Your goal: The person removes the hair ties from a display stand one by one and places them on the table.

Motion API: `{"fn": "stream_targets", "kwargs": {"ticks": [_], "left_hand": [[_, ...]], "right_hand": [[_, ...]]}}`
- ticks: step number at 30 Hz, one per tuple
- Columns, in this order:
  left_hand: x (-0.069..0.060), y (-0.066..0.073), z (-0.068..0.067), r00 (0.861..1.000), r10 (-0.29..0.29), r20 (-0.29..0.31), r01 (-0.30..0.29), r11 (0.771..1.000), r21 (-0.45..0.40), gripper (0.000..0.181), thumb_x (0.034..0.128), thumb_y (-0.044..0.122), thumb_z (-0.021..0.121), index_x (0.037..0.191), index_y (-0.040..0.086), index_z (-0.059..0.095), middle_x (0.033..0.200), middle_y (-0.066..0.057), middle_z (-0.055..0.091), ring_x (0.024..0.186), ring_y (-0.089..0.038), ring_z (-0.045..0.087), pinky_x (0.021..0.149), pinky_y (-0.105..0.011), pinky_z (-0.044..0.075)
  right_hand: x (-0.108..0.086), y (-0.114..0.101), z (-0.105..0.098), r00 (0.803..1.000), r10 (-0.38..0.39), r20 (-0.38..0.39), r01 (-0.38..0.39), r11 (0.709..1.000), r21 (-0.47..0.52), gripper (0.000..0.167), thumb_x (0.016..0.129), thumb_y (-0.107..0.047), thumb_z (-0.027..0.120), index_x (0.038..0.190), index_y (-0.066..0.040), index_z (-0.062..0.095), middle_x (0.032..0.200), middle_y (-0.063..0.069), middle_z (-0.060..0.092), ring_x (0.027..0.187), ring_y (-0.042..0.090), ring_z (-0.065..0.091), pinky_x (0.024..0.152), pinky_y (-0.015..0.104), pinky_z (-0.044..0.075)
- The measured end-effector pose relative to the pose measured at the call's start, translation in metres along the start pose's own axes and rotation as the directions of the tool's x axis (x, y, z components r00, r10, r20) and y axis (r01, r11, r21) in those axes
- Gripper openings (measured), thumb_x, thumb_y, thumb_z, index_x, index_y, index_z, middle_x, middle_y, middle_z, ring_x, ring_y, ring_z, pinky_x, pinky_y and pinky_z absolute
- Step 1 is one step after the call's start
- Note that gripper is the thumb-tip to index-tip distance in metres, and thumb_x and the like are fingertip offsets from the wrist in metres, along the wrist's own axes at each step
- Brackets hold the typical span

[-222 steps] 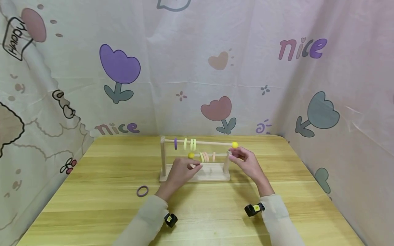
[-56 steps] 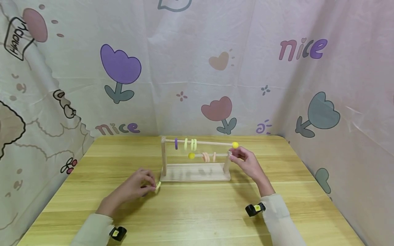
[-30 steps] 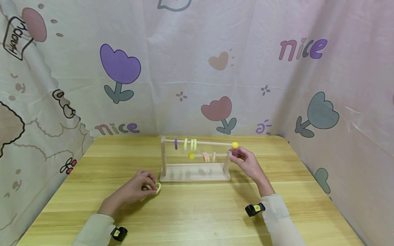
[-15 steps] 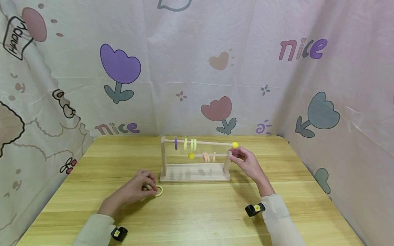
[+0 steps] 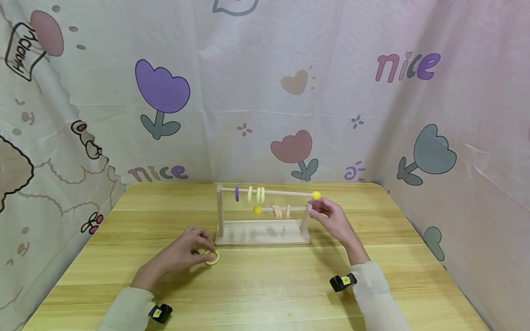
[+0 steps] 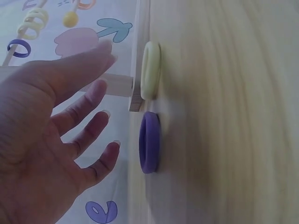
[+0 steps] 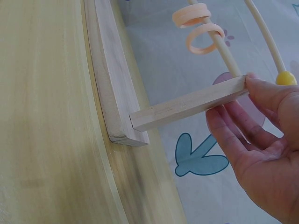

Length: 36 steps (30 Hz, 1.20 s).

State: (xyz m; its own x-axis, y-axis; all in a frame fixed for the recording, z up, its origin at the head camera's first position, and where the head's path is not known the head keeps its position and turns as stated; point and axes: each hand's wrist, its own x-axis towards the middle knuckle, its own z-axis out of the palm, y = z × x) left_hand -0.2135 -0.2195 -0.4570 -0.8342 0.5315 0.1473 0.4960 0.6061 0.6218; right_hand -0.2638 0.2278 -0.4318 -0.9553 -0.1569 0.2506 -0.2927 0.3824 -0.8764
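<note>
Beside a pale yellow ring, which lies flat on the table, is my left hand. In the left wrist view its fingers are loosely bent and stand apart from the ring. A purple ring lies next to the yellow one, mostly hidden by the hand in the head view. My right hand pinches the top of the short post of a wooden rack. Several peach rings hang on its lower rod; a purple ring and several yellow-green rings hang on the upper one.
Yellow balls cap the free ends of the upper rod and lower rod. The wooden table reaches back to a patterned cloth, which also hangs along both sides.
My left hand has taken a yellow ring off the lower rod, carried it left, tipped it flat beside the loose purple ring and let go. My right hand has stayed at the post.
</note>
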Motion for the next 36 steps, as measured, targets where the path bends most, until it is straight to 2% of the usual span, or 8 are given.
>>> {"fn": "stream_targets", "kwargs": {"ticks": [13,21,25,30,34,36], "left_hand": [[0.003,0.008,0.000,1.000,0.017,-0.005,-0.017,1.000,0.002,0.009,0.0861,0.019,0.084,0.094,0.016,0.081,0.106,0.004,0.062,0.111,-0.022,0.048,0.082,-0.035,0.063],[0.007,0.016,0.002,0.997,0.069,-0.029,-0.068,0.997,0.044,0.012,0.0852,0.019,0.084,0.097,0.019,0.080,0.109,0.007,0.065,0.112,-0.020,0.056,0.097,-0.041,0.054],[0.010,0.020,0.004,0.996,0.089,-0.022,-0.089,0.996,0.011,0.014,0.0861,0.017,0.083,0.099,0.018,0.080,0.110,0.007,0.066,0.108,-0.017,0.059,0.098,-0.039,0.056],[0.016,0.024,0.008,0.995,0.095,-0.005,-0.095,0.995,-0.024,0.014,0.0875,0.019,0.082,0.101,0.019,0.080,0.106,0.009,0.066,0.105,-0.014,0.061,0.096,-0.044,0.057],[0.023,0.028,0.011,0.996,0.094,0.004,-0.094,0.994,-0.048,0.016,0.0888,0.020,0.081,0.105,0.019,0.079,0.107,0.009,0.067,0.107,-0.016,0.063,0.096,-0.048,0.057],[0.026,0.031,0.012,0.996,0.087,0.007,-0.086,0.995,-0.058,0.018,0.0893,0.020,0.081,0.107,0.019,0.079,0.108,0.008,0.068,0.107,-0.020,0.064,0.095,-0.046,0.057]], "right_hand": [[0.000,-0.001,0.000,1.000,0.007,0.003,-0.007,1.000,0.002,0.028,0.099,-0.015,0.070,0.123,-0.002,0.066,0.118,0.019,0.071,0.108,0.021,0.065,0.091,0.013,0.053],[0.000,0.000,0.001,1.000,0.022,0.001,-0.022,1.000,0.005,0.029,0.099,-0.016,0.070,0.124,-0.002,0.066,0.121,0.020,0.071,0.112,0.026,0.066,0.090,0.014,0.054],[0.000,0.001,0.001,1.000,0.024,0.002,-0.024,1.000,0.004,0.030,0.099,-0.017,0.070,0.125,-0.002,0.066,0.122,0.020,0.071,0.114,0.028,0.066,0.090,0.014,0.055],[0.000,0.001,0.001,1.000,0.027,0.002,-0.027,1.000,0.015,0.030,0.099,-0.017,0.070,0.125,-0.002,0.066,0.123,0.020,0.070,0.115,0.029,0.066,0.091,0.014,0.055],[0.000,0.002,0.001,1.000,0.030,0.001,-0.030,0.999,0.017,0.030,0.099,-0.017,0.070,0.125,-0.002,0.066,0.123,0.020,0.070,0.115,0.030,0.065,0.091,0.014,0.055],[0.000,0.002,0.001,0.999,0.035,0.000,-0.035,0.999,0.017,0.031,0.099,-0.018,0.070,0.125,-0.003,0.066,0.123,0.020,0.070,0.116,0.031,0.065,0.091,0.013,0.055]]}}
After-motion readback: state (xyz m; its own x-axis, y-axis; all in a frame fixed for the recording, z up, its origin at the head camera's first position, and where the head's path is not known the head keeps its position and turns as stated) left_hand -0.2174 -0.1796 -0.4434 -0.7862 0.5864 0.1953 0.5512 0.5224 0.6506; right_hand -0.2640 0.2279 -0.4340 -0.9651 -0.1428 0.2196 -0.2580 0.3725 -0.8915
